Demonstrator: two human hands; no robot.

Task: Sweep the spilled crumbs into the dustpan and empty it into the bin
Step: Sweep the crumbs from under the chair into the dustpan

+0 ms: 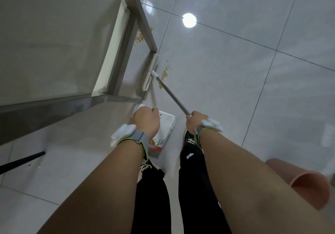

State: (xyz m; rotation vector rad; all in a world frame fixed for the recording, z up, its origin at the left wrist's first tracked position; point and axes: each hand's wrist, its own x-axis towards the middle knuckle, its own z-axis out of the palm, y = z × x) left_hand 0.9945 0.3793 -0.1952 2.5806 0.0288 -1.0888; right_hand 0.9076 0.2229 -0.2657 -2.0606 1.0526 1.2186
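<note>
pink plastic shows nearest, at the lower right: the bin [306, 188] stands just beside the person's right forearm, its mouth turned toward the floor work, and whether anything lies inside it cannot be told. between the person's feet and hands rests the white dustpan [165, 126], flat on the glossy tile floor [235, 81]; a few dark specks and a little pale debris already lie at its near end, so some sweeping appears done. the left hand [146, 123] is curled into a fist above the pan, closed around what seems to be the pan's upright handle, though the handle itself is mostly hidden under the fist. the right hand [194, 123] is wrapped tight around the near end of the metal broom handle [172, 96], which slopes away to the white broom head [150, 72].

farther on, the broom head sits against the foot of the steel table leg [146, 28], with yellowish crumbs [165, 72] scattered just beside it on the right. a second patch [140, 37] lies beyond, partly behind the leg and under the table edge.

judging from this, the task is early to midway: most crumbs are still on the floor, well apart from the pan, and emptying into the bin is not yet begun.
</note>
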